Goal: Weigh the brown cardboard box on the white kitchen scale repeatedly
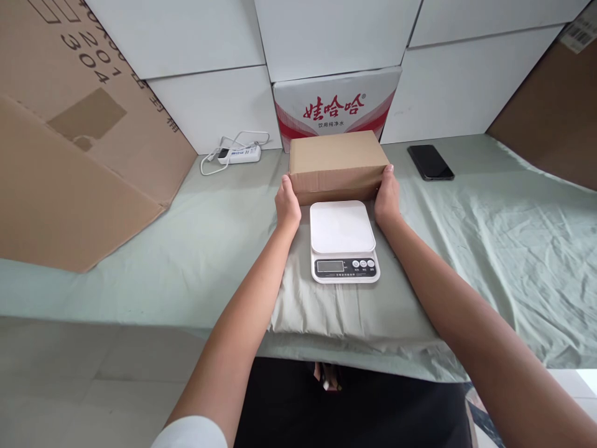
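Note:
A plain brown cardboard box (334,163) lies on the green cloth, just behind a white digital kitchen scale (342,239). My left hand (286,204) presses against the box's left end and my right hand (387,196) against its right end, so both hands grip it between them. The scale's flat platform is bare and its display and buttons face me. The box looks to rest on the cloth, though its bottom edge is partly hidden behind the scale.
A red-and-white printed carton (336,109) stands behind the box against white cartons. A black phone (430,162) lies at the right, a white power strip (240,154) with cable at the left. Large brown cardboard (79,130) leans at left. The table's front edge (140,320) is near.

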Demonstrator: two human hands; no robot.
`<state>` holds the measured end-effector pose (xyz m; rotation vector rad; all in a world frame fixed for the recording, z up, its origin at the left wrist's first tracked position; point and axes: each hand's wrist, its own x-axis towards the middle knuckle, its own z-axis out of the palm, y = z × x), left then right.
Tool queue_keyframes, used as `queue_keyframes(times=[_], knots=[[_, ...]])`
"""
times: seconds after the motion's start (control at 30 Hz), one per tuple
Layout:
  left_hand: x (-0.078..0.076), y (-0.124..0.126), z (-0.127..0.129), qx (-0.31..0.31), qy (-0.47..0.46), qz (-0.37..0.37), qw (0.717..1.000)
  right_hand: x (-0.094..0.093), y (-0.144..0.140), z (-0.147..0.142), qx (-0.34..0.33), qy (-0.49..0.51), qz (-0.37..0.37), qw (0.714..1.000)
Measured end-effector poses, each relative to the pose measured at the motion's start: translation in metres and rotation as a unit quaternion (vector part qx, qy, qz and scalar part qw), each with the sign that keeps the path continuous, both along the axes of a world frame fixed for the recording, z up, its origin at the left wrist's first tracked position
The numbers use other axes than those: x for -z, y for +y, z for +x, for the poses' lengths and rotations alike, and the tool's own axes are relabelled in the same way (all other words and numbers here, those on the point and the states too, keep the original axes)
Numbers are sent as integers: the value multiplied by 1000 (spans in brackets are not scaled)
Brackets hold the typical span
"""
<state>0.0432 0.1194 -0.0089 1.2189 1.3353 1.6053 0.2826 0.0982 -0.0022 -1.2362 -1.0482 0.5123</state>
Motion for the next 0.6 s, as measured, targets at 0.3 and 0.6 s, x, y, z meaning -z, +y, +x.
queue_keyframes(times=[0.3,0.6], knots=[[2,6,-3,3,-6,1,1000,4,3,1,-23,35,-1,999],[13,13,-7,26,-4,19,999,6,4,1,-29,42,6,999]])
